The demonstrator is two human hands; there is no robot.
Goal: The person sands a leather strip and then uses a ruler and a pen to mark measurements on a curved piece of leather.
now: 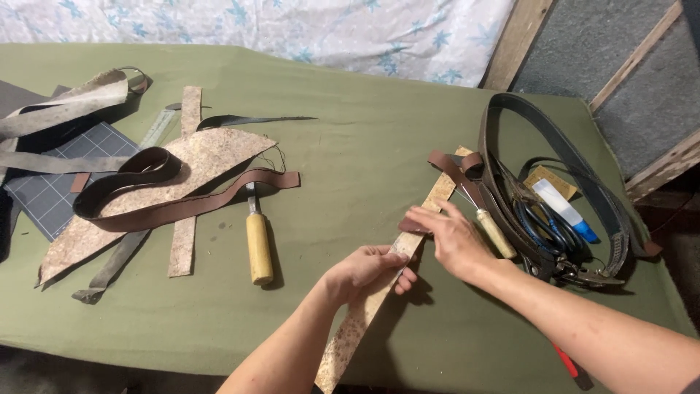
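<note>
Olive-green cloth covered the tabletop [350,146], with a flowered sheet along its far edge. Item: long speckled leather strip [364,314], its long axis running from the near edge diagonally up toward the right. Left hand [364,273] gripped the strip at mid-length, fingers curled shut around its edge, forearm entering from the near edge. Right hand [452,237] lay just beyond it on the same strip, fingers extended and nearly flat, pressing a small brown leather piece [413,225] against the strip; whether pinched, could not be told. Nearby: wooden-handled awl [494,232] just right of the right hand; dark belt coil [569,168] toward the right edge; wooden-handled chisel [258,248] well left; brown strap loop [168,193] on leather offcuts near the left edge.
</note>
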